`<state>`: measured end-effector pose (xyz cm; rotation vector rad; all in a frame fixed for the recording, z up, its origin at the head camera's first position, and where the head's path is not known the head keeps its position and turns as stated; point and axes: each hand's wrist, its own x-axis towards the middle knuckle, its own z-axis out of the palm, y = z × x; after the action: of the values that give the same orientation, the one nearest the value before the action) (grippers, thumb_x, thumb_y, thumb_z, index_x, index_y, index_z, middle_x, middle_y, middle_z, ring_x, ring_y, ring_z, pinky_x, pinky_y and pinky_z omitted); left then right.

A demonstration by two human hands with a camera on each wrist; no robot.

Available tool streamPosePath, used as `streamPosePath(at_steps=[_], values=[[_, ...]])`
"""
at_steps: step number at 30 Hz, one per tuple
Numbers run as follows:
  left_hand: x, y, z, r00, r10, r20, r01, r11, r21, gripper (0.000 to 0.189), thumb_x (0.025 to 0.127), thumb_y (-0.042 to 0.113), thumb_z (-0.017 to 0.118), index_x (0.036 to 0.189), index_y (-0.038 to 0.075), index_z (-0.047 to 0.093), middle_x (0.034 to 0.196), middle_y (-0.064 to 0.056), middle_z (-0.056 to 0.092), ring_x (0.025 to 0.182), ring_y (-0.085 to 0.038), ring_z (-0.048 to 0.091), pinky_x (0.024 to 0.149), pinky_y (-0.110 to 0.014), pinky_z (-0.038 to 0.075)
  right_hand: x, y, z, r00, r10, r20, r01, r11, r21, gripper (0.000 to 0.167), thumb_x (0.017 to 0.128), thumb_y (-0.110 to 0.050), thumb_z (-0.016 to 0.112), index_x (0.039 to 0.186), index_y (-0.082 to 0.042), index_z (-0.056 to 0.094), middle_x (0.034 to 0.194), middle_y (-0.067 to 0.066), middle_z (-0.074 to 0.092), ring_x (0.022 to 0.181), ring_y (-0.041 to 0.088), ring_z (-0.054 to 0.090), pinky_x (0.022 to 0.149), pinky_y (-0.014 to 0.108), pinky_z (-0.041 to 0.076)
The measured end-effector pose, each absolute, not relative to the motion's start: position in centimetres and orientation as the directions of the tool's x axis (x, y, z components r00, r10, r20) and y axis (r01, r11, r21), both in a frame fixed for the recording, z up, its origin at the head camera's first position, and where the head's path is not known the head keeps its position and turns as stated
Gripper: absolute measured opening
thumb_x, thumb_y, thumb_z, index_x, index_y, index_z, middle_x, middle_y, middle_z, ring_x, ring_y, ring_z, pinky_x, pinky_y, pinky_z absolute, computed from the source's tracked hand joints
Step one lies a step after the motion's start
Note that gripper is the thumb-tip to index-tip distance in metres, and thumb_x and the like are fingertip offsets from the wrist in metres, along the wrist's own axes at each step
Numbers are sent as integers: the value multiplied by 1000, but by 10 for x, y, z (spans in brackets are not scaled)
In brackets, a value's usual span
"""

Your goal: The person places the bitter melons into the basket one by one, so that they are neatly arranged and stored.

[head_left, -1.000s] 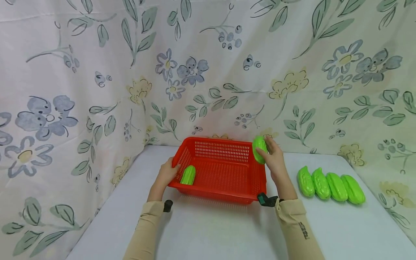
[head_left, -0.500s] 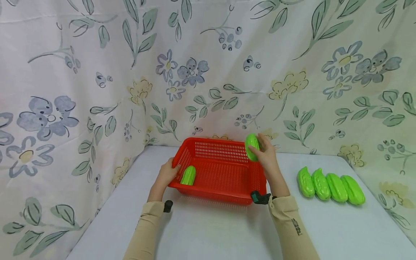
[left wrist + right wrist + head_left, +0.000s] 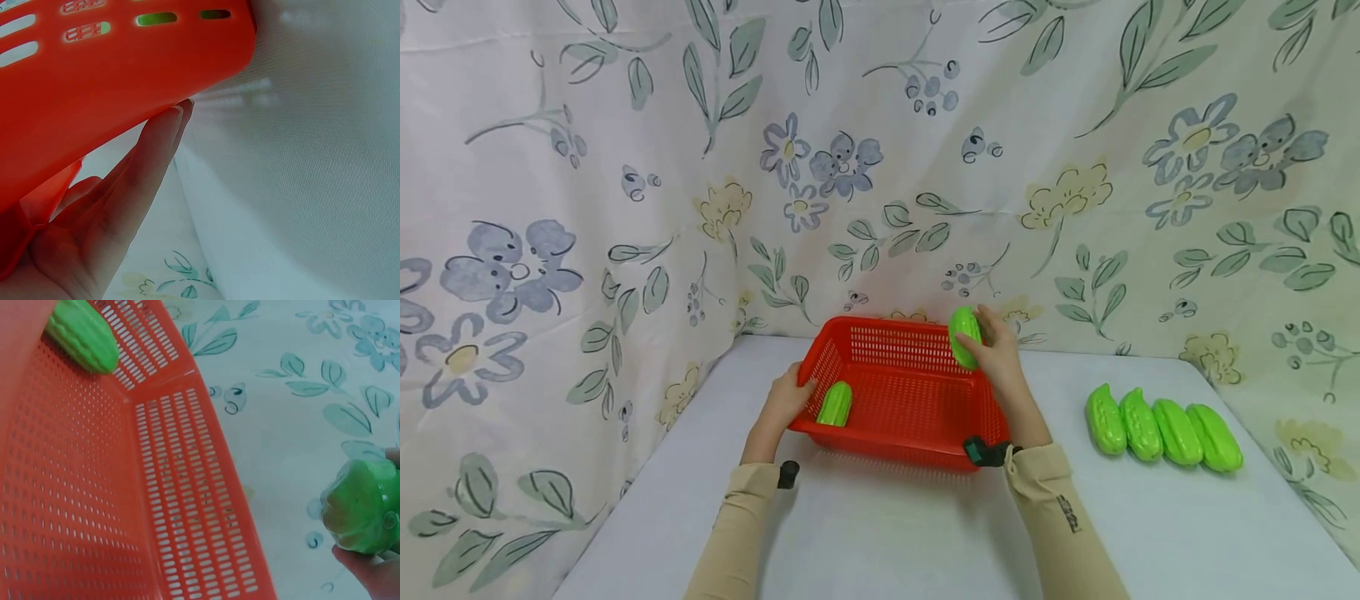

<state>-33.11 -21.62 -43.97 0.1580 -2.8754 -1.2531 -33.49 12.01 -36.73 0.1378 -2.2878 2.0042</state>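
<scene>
A red plastic basket (image 3: 902,454) with slotted walls sits on the white table. At its left end, my left hand (image 3: 784,402) grips the rim, thumb inside and fingers along the outer wall (image 3: 119,81). My right hand (image 3: 997,354) holds a bright green, ridged bitter melon (image 3: 964,337) above the basket's back right part, apart from it. In the right wrist view, one end of that bitter melon (image 3: 356,509) shows between the fingertips. Another bitter melon (image 3: 835,405) lies inside the basket against the left end.
Several more green bitter melons (image 3: 1165,429) lie side by side in a row on the table's right part. A floral cloth (image 3: 895,167) hangs behind the table (image 3: 895,542) and along its sides.
My right hand has moved left with the bitter melon, from the basket's right end to over its back right part. The left hand and basket have stayed in place.
</scene>
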Motion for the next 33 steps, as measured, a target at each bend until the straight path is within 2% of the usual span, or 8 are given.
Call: streamPosePath(at_steps=[14, 23, 33], values=[[-332, -215, -440, -995, -94, -40, -93, 672, 735, 52, 100, 22, 50, 146, 2, 35, 127, -24, 60, 97, -30, 65, 81, -44, 58, -338, 99, -372, -993, -27, 112, -115, 152, -982, 71, 95, -14, 61, 155, -7, 22, 161, 11, 27, 149, 28, 25, 119, 45, 28], [-333, -217, -442, -995, -94, -34, -89, 678, 729, 51, 100, 23, 50, 144, 1, 36, 125, -23, 61, 94, -26, 64, 81, -43, 58, -339, 83, -373, -993, -53, 108, -115, 175, -978, 71, 96, -15, 61, 155, -7, 23, 161, 12, 27, 149, 30, 25, 119, 46, 28], [-332, -218, -442, -995, -90, -30, -84, 681, 728, 51, 100, 23, 50, 144, 1, 37, 124, -23, 61, 93, -27, 65, 80, -43, 58, -340, 67, -372, -992, -67, 110, -120, 165, -979, 70, 95, -14, 62, 154, -6, 25, 160, 13, 29, 148, 30, 27, 117, 48, 31]])
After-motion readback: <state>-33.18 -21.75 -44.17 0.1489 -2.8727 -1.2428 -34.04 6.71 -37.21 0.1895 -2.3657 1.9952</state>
